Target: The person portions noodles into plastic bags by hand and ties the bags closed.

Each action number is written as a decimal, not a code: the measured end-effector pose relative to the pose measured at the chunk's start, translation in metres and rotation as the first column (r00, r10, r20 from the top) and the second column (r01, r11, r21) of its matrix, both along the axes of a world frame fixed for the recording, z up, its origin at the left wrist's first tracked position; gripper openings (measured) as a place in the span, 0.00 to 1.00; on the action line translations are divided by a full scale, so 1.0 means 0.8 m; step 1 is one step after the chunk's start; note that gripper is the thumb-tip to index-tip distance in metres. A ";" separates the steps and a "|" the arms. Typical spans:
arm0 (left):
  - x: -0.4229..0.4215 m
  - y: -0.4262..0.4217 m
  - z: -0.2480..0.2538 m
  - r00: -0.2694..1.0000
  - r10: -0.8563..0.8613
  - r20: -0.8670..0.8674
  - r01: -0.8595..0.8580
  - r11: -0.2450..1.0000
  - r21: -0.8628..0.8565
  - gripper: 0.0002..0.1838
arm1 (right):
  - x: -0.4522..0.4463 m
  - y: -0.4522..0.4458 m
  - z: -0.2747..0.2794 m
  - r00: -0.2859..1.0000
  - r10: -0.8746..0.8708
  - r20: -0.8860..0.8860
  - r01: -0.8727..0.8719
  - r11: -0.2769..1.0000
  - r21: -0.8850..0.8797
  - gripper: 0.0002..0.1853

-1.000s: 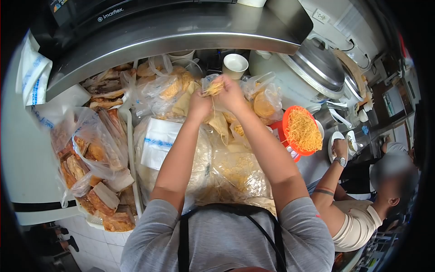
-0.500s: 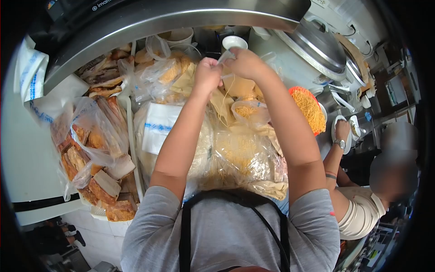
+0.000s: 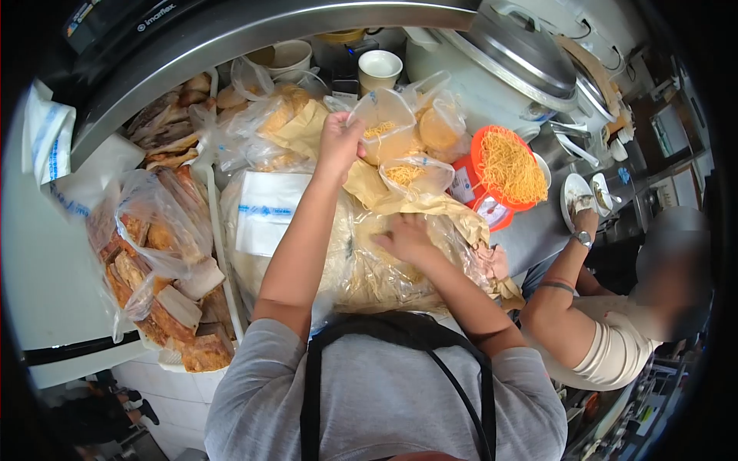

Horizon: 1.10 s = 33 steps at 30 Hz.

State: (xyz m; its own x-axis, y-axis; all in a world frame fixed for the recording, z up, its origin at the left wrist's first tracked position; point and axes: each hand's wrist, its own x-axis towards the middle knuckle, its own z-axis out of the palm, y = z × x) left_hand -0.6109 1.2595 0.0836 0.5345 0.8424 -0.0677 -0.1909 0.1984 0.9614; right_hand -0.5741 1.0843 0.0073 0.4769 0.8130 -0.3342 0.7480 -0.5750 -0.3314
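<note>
My left hand is closed on the rim of a translucent plastic bag, held upright with its mouth open and some thin yellow noodles inside. Lower down, my right hand reaches palm down over a large clear bag of noodles, thumb apart from the fingers; its fingertips are partly hidden near the brown paper. A smaller open bag with noodles sits just beyond. To the right, an orange scale carries a heap of yellow noodles.
A plastic bag of browned meat slabs fills a basket at left. White folded plastic bags lie mid-counter. A paper cup and a big lidded pot stand behind. At right, a co-worker's hand is over a white plate.
Both hands were together up high at a plastic bag. Now my left hand alone holds it, lower, with noodles showing inside, and my right hand has come down to the large noodle bag.
</note>
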 end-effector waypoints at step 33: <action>-0.124 -0.137 -0.005 0.235 0.313 -0.920 0.799 0.477 0.366 0.26 | -0.033 -0.048 0.032 0.943 0.281 -0.178 -0.262 0.957 0.126 0.23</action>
State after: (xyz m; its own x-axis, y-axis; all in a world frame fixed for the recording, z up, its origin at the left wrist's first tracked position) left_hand -0.7104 1.1498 0.0794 0.7609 0.6250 -0.1742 0.6461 -0.7545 0.1153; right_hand -0.6008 1.0461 0.0329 0.1683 0.9361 -0.3089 0.7876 -0.3161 -0.5289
